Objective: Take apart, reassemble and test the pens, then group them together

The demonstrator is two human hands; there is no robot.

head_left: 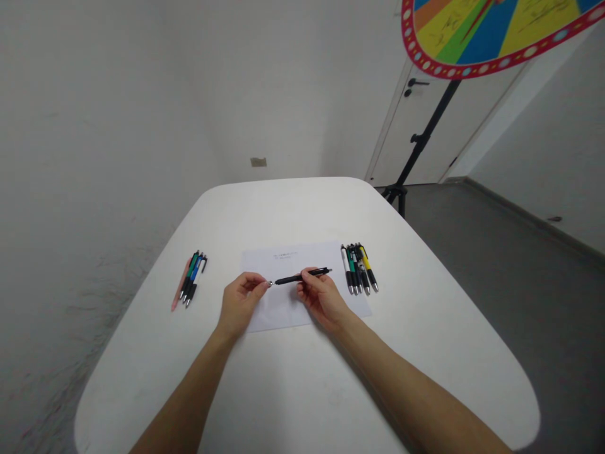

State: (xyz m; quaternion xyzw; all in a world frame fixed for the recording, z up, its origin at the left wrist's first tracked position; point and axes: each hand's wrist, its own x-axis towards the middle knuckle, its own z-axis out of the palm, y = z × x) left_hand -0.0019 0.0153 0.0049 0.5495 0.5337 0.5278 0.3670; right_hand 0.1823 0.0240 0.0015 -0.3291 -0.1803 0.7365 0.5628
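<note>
A black pen (302,276) lies nearly level just above a white sheet of paper (288,309) in the middle of the white table (401,353). My right hand (321,297) pinches the pen's barrel from below. The fingers of my left hand (240,302) are closed on the pen's silver tip at its left end. Several pens (359,268) with green, yellow and black barrels lie in a row to the right of the paper. Another small group of pens (190,279), one of them pink, lies on the left side of the table.
A colourful prize wheel (491,31) on a black tripod stand (416,151) is behind the table at the right, in front of a white door (425,120). Grey floor lies to the right. White walls stand close on the left and behind.
</note>
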